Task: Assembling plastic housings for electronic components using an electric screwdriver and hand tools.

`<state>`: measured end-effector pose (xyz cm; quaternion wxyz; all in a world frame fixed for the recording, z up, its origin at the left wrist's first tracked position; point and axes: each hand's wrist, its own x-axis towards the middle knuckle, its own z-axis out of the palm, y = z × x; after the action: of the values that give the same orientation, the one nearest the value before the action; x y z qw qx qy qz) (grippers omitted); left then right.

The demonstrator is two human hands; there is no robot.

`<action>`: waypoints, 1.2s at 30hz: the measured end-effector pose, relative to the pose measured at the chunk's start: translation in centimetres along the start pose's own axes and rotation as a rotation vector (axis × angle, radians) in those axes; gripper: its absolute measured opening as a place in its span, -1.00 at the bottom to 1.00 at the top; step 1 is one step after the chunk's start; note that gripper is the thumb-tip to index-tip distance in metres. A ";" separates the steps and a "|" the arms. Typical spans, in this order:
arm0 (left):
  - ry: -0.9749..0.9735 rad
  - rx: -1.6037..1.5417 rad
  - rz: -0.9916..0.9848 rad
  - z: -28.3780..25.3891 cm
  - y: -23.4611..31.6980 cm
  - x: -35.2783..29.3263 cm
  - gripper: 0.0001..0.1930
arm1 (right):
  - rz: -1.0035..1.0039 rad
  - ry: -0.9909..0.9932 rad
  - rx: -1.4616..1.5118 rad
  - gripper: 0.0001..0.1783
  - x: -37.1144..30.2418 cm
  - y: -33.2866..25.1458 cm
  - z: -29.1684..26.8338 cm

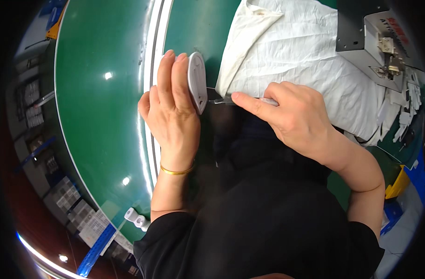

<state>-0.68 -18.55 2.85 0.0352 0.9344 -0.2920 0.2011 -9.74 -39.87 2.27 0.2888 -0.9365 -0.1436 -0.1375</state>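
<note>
My left hand [175,109] is closed around a white oval plastic part [198,83], turned edge-on with its recessed face to the right. In my right hand [291,114] is a slim knife-like tool [222,100], with my index finger stretched along its top. The tool's thin tip points left, close to the lower right side of the part. Whether it touches the plastic I cannot tell. My thumb and the rest of the tool's handle are mostly hidden.
A crumpled white cloth [305,51] covers the table at the far right. On it stands a grey and black machine [384,56] with metal fittings; white scraps [410,104] lie beside it. Left is a green conveyor-like surface [101,116] with small white parts [136,217] near its edge.
</note>
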 end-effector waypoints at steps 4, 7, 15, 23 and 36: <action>-0.037 -0.039 -0.007 1.8 0.5 1.5 -0.30 | -0.003 -0.030 0.009 -0.45 1.2 2.5 0.9; -0.040 -0.014 0.027 3.2 0.6 1.7 -0.20 | 0.003 -0.039 0.031 -0.45 1.2 3.5 1.6; -0.055 -0.011 0.049 4.5 0.3 2.1 -0.17 | 0.005 -0.096 0.067 -0.46 2.3 4.8 2.2; -0.038 -0.051 0.061 4.4 0.4 1.9 -0.21 | 0.015 -0.184 0.065 -0.48 2.6 4.7 1.5; -0.036 -0.069 0.063 4.9 0.7 2.5 -0.33 | 0.016 -0.157 0.124 -0.50 2.7 5.7 1.5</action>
<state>2.54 -21.37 -0.63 0.0559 0.9264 -0.3289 0.1749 -5.06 -43.00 -0.82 0.3353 -0.9258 -0.1667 -0.0522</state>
